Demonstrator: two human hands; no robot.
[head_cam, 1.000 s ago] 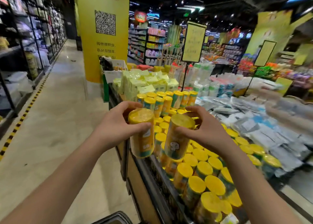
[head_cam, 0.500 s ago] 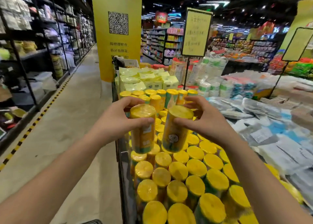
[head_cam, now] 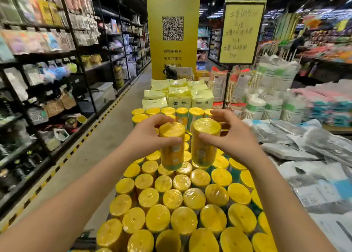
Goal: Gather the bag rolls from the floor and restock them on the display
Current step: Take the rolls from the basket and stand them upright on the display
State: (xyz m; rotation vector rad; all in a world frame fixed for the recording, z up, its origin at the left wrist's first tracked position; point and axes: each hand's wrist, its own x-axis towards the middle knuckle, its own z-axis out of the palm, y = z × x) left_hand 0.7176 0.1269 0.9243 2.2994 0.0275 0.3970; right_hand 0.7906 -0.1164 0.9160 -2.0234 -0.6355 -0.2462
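Display packed; each hand grips roll above.

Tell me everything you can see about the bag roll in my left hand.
The bag roll is a yellow cylinder in glossy clear film, with a round yellow top, a pale label on its side and a greenish bottom band. It hangs nearly upright above the stocked rolls, close beside a second held roll. The left hand holds it near the top, fingers curled over the far side, thumb across the front.
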